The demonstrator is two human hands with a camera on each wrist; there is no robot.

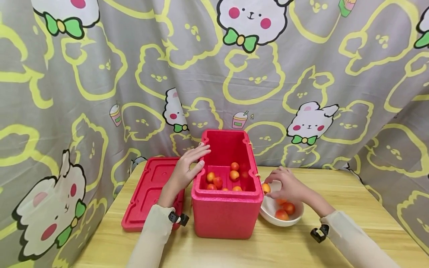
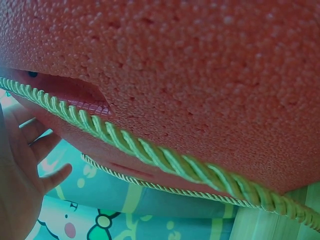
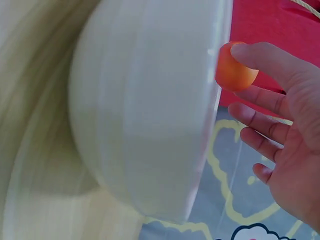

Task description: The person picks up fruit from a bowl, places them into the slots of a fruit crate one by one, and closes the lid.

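On the wooden surface (image 1: 234, 249), the flat red foam lid (image 1: 147, 193) is lying leftmost. The left hand (image 1: 187, 169) is resting open-fingered on the open red foam box (image 1: 226, 214), steadying it. The right hand (image 1: 288, 184) is pinching a small orange fruit (image 1: 266, 188) over the white bowl (image 1: 268, 216); this looks like mid-transfer, needing a lift over the box rim.

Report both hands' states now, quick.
Left hand: open, straight fingers resting on the rim of the red foam box.
Right hand: pinching a small orange-red fruit over the white round bowl.
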